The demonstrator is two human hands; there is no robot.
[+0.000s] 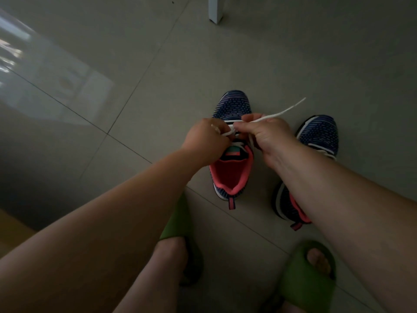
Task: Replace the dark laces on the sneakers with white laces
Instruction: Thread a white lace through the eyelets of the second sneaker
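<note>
Two navy sneakers w/ coral lining sit on the grey tile floor [135, 53], toes pointing away from the person. The left sneaker [232, 141] is directly under both hands; the right sneaker [318, 136] stands just beside it, partly hidden by the right forearm.

White lace [282, 112] is threaded across the left sneaker's upper rows, approx over the tongue. Both hands meet above that spot, knuckles nearly touching.

Left hand [205, 141]: fingers curled in, pinching a short bit of the lace at the fingertips; back of hand faces the camera, wrist bent down toward the shoe. Left forearm runs in from bottom-left.

Right hand [268, 136]: fingers curled round the other run of lace, thumb side toward the left hand. The free end of the lace leaves this fist and streams up and to the right, off the floor, tip near the right sneaker's toe. Right forearm comes in from the right edge, crossing over the right sneaker's heel.

The right sneaker shows white lace too, at the edge of the forearm; can't tell how far it's laced.

Nearer the camera: two feet in green slippers [309, 281]. A white furniture leg [215, 10] stands at top, well apart from the shoes.
</note>
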